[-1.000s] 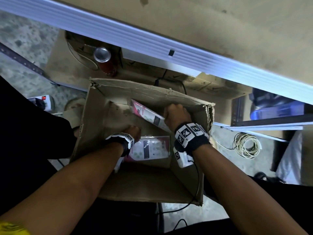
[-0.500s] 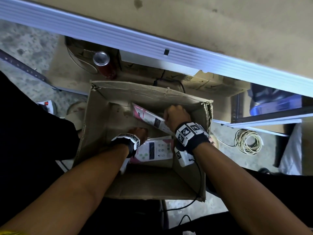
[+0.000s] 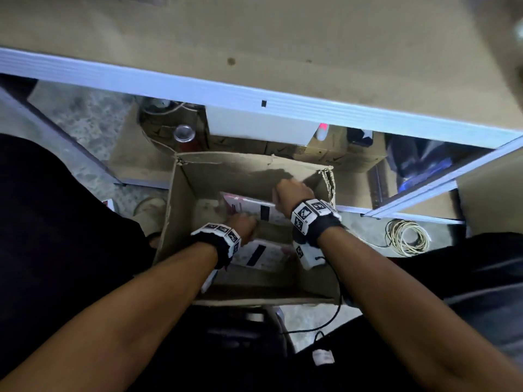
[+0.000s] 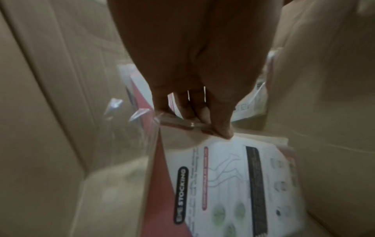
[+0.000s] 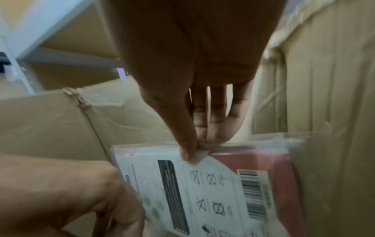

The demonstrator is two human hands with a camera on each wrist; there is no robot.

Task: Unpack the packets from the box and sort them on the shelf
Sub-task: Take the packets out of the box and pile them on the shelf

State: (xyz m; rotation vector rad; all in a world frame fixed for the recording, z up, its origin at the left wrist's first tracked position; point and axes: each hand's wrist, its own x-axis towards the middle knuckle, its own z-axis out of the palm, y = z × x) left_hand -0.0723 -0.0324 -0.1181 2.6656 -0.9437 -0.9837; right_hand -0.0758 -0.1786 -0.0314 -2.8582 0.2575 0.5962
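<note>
An open cardboard box (image 3: 181,199) stands on the floor below me with both hands inside. My left hand (image 3: 243,227) (image 4: 202,118) pinches the top edge of a white and red stocking packet (image 3: 260,254) (image 4: 227,181) in clear wrap near the box's front. My right hand (image 3: 291,193) (image 5: 194,144) pinches the top edge of a second white and red packet (image 3: 252,209) (image 5: 213,184), which leans tilted against the far right of the box. The left hand's knuckles (image 5: 81,192) show at the lower left of the right wrist view.
A metal shelf edge (image 3: 254,100) runs across above the box, with a tan board (image 3: 254,38) on top. A can (image 3: 184,134) and flat cartons sit on the low shelf behind. A coil of cord (image 3: 407,236) lies on the floor at right.
My view has tilted up and the box sits lower in frame. Both hands hold the same packets; the left hand's packet has risen slightly off the box floor.
</note>
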